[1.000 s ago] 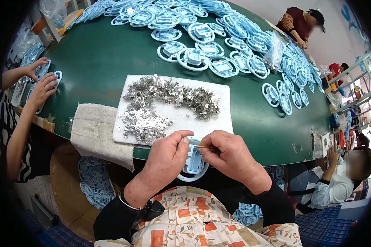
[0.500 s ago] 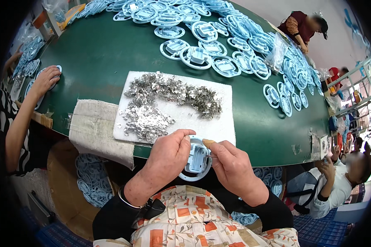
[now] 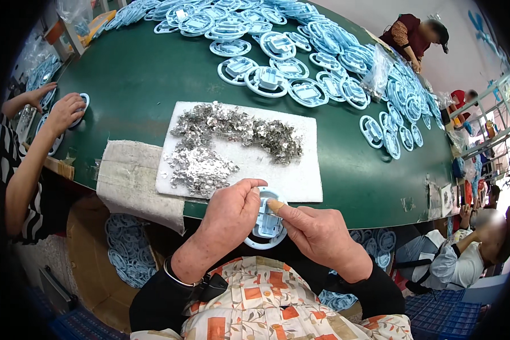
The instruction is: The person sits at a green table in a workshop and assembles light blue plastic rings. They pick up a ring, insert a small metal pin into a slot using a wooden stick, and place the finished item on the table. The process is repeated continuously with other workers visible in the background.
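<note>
A light-blue oval plastic part (image 3: 268, 229) with a rectangular recess sits before me, just off the table's near edge. My left hand (image 3: 232, 209) is closed on its left rim, thumb along the top. Over the recess, my right hand (image 3: 311, 229) is closed, its thumb, wrapped in a tan cover, pressing at the upper middle of the part. Whatever lies under that thumb is too small to make out. Just beyond my hands, a white foam board (image 3: 255, 181) carries piles of small shiny metal pieces (image 3: 204, 170).
Many matching blue parts (image 3: 266, 79) heap across the far side of the green table (image 3: 136, 107). A beige cloth (image 3: 139, 175) hangs over the near edge. A cardboard box (image 3: 90, 255) with more parts stands below left. Co-workers' hands (image 3: 68, 110) work at left; other people sit right.
My right hand has shifted left, its thumb moving from the part's right edge onto the recess. My left hand stays on the rim. At left, a co-worker's second hand has come further into view.
</note>
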Tool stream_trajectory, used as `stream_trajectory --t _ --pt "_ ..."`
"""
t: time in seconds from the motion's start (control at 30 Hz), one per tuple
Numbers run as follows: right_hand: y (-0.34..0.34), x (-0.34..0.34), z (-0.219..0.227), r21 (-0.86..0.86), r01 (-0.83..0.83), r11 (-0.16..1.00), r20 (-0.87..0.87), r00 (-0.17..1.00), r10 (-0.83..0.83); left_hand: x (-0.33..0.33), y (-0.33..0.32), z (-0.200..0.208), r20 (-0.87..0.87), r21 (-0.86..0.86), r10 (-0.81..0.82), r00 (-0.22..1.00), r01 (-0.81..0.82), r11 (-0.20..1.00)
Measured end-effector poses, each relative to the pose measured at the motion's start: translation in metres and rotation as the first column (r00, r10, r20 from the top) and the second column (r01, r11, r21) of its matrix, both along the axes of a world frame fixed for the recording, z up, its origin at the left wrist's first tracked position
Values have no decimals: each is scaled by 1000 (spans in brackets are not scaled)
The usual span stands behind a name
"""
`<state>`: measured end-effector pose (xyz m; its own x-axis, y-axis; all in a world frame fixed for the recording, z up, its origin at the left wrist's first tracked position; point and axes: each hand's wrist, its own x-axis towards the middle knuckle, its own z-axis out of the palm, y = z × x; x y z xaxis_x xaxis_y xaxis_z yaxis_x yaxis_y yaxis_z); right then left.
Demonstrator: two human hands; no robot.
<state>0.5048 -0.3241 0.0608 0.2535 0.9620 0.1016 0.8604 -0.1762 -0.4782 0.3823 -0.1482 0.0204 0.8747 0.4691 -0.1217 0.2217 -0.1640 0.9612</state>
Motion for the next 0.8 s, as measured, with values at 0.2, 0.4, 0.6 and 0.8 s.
stream_trajectory --t 0.2,0.4,0.6,0.8 --pt "3 -2 -3 76 84 994 -145 987 -72 -1 2 9 -54 -3 -21 998 21 1000" --pt "1 0 2 -36 47 998 -96 994 -51 0 -1 -1 18 12 10 1000 -10 1000" --pt "0 1 5 25 105 994 13 994 -105 0 0 4 -13 18 -3 1000 3 1000" --pt "0 1 13 -67 47 997 264 964 -28 0 -1 0 18 4 14 1000 -14 1000"
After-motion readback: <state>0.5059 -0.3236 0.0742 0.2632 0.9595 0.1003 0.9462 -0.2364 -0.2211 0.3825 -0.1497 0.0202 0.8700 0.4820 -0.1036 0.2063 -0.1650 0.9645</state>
